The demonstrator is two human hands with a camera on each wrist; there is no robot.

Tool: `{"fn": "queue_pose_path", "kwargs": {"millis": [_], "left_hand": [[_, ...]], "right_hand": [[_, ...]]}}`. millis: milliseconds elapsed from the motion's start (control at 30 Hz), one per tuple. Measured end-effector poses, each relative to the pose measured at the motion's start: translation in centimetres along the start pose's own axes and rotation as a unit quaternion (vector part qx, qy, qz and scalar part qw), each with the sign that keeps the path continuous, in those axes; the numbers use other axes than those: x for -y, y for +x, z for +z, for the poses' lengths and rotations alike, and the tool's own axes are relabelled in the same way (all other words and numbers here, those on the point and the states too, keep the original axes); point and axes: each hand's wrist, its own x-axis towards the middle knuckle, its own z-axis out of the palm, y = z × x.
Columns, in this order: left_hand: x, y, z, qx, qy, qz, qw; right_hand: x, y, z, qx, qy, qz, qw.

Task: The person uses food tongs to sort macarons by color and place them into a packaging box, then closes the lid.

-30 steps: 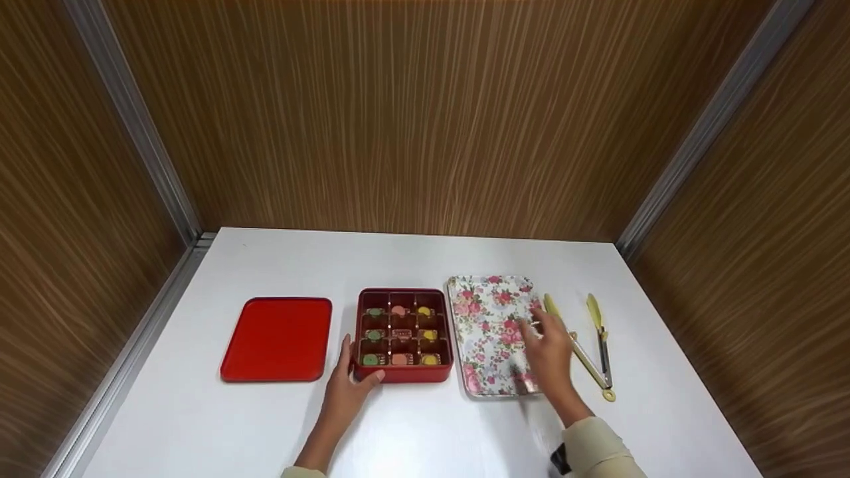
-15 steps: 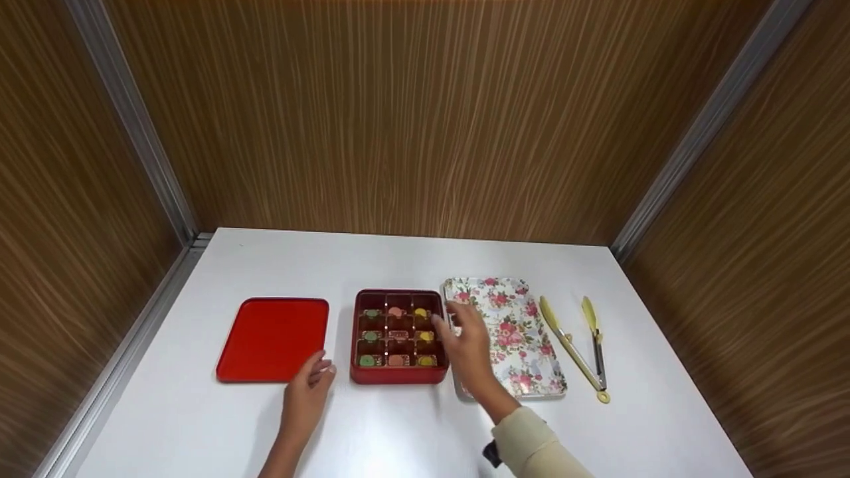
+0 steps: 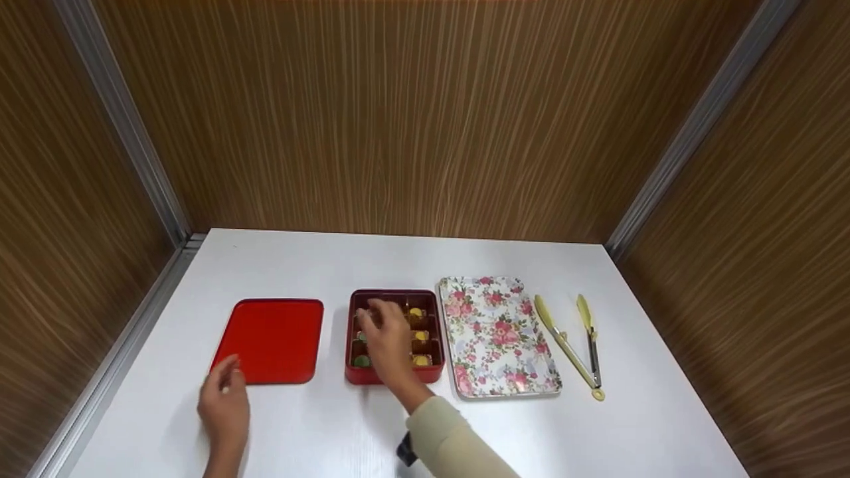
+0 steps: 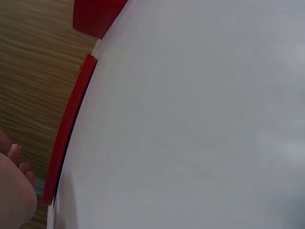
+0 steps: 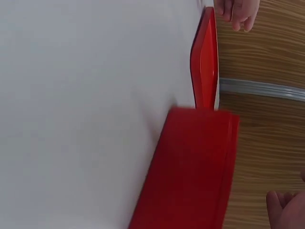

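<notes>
My left hand (image 3: 226,405) is at the near left corner of a flat red lid (image 3: 272,342), fingers loosely bent and holding nothing. Over the red box (image 3: 394,376) passes my right hand (image 3: 390,342), its fingers apart and nothing between them. Inside the box, a divided insert has small compartments with yellow pieces (image 3: 422,336) down the right column and green pieces (image 3: 361,360) on the left. The middle column is hidden under my right hand. In the right wrist view the box's side wall (image 5: 190,167) stands large, with the lid behind it.
Right of the box lies a floral tray (image 3: 501,338). Beyond it, a pair of tongs (image 3: 576,355) with yellow tips lies spread on the white table (image 3: 332,259). Wood-grain panels (image 3: 398,119) enclose the back and both sides.
My left hand has let go of the box's side and moved left to the lid. My right hand has swept left from the floral tray to over the box.
</notes>
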Motion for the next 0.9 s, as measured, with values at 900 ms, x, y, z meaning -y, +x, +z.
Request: {"fn": "queue_pose_path", "kwargs": {"millis": [900], "left_hand": [[2.4,3.3,-1.2,-0.022,0.008,0.018,0.9996]], "right_hand": [[-0.6,-5.9,11.9,0.036,-0.040,0.038,0.9978]]}}
